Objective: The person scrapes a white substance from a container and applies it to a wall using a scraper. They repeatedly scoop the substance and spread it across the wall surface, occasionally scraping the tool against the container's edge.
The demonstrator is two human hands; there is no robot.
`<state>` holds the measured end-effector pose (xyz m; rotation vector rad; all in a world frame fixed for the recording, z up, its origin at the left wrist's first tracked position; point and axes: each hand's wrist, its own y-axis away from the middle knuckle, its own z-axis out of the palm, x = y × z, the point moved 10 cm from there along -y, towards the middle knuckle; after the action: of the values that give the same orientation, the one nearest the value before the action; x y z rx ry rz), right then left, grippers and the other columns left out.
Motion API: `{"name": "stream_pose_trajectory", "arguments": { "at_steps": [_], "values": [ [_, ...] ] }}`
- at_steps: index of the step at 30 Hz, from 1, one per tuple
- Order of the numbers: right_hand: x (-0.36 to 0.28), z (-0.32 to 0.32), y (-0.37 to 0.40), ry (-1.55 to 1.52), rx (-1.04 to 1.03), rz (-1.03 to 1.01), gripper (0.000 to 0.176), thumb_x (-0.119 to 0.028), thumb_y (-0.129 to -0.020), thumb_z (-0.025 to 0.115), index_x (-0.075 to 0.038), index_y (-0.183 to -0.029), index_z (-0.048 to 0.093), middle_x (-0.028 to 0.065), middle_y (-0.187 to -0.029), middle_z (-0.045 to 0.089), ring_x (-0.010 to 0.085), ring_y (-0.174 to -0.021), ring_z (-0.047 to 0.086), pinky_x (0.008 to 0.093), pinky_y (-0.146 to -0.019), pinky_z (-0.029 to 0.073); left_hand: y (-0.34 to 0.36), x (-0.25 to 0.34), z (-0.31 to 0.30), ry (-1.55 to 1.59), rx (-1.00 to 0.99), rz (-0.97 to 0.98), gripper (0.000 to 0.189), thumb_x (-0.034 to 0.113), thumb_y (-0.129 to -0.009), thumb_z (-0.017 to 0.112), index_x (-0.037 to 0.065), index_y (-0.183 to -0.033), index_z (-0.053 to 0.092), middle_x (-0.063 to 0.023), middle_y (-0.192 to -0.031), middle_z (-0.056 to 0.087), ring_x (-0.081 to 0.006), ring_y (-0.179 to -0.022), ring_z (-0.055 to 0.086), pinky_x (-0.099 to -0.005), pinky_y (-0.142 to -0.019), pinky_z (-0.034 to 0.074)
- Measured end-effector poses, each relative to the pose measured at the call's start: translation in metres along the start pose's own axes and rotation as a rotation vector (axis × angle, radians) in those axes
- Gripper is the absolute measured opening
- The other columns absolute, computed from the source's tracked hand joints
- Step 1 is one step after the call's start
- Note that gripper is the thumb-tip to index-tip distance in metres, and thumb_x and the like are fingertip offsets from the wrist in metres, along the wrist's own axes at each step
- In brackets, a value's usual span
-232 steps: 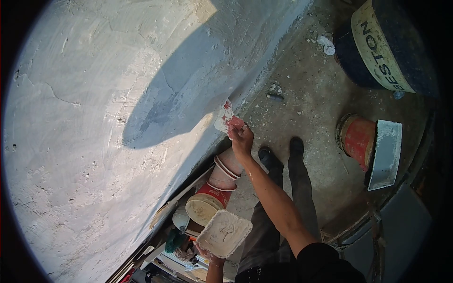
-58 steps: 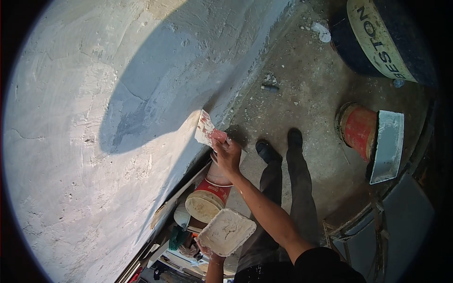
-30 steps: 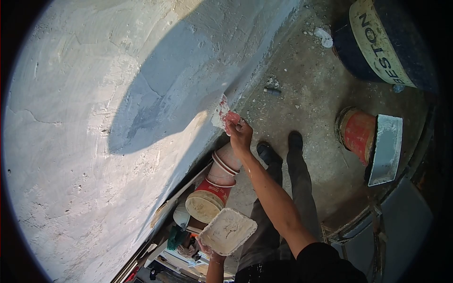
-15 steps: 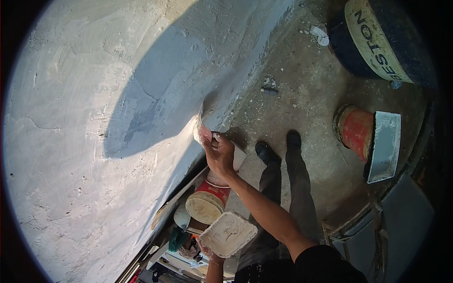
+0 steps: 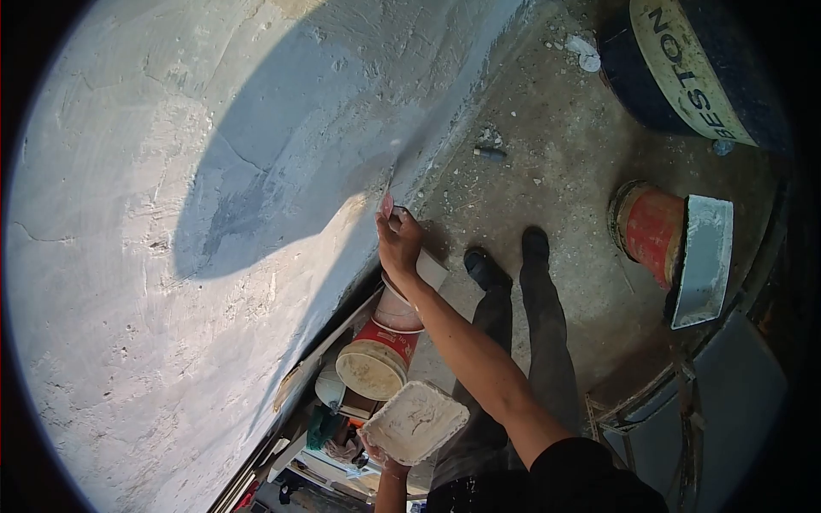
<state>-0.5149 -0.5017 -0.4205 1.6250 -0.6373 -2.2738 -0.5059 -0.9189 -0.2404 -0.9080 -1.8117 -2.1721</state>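
Note:
My right hand is closed around a putty knife with a reddish part by the fingers. Its thin blade is seen nearly edge-on against the rough, whitish plastered wall, low down near the floor. Lower in the view, my left hand grips the edge of a rectangular tray caked with pale putty. The tray is held in front of my legs, and part of that hand is hidden beneath it.
Red buckets stand by the wall beside the tray. On the right are another red bucket, a whitish-rimmed tub and a dark barrel. A metal frame stands lower right. Debris dots the concrete floor.
My right hand has moved slightly up and right along the wall with the putty knife. The blade has turned more edge-on. My left hand and the tray stay nearly in place.

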Motion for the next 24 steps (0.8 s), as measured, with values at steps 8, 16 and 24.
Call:
{"name": "stream_pose_trajectory", "arguments": {
  "at_steps": [8, 16, 24],
  "values": [
    [-0.015, 0.015, 0.018, 0.006, -0.086, -0.028, 0.017, -0.012, -0.089, 0.062, 0.005, -0.095, 0.061, 0.0131, -0.084, 0.068, 0.0161, -0.079, 0.066, 0.0299, -0.071, 0.05, 0.001, 0.003, 0.02, 0.008, 0.018, -0.029, 0.076, 0.068, -0.09, 0.026, 0.01, -0.135, 0.046, -0.0126, -0.137, 0.049, -0.0341, -0.123, 0.049, -0.0527, -0.104, 0.037],
    [0.001, -0.043, 0.03, -0.184, 0.036, 0.157, 0.016, -0.004, -0.091, 0.058, 0.006, -0.104, 0.059, 0.0094, -0.097, 0.066, 0.0127, -0.087, 0.062, 0.0247, -0.075, 0.049, -0.003, 0.007, 0.021, -0.037, -0.049, -0.004, 0.078, 0.069, -0.09, 0.024, 0.011, -0.137, 0.044, -0.0127, -0.14, 0.046, -0.0342, -0.124, 0.048, -0.0526, -0.105, 0.035],
    [0.0, -0.045, 0.004, -0.071, 0.115, 0.247, 0.023, -0.005, -0.088, 0.059, 0.01, -0.105, 0.056, 0.0168, -0.096, 0.066, 0.0206, -0.088, 0.064, 0.0292, -0.076, 0.048, 0.003, 0.005, 0.032, 0.03, -0.04, -0.085, 0.078, 0.07, -0.089, 0.023, 0.012, -0.136, 0.046, -0.0096, -0.139, 0.046, -0.0322, -0.124, 0.048, -0.0524, -0.103, 0.038]
  ]
}}
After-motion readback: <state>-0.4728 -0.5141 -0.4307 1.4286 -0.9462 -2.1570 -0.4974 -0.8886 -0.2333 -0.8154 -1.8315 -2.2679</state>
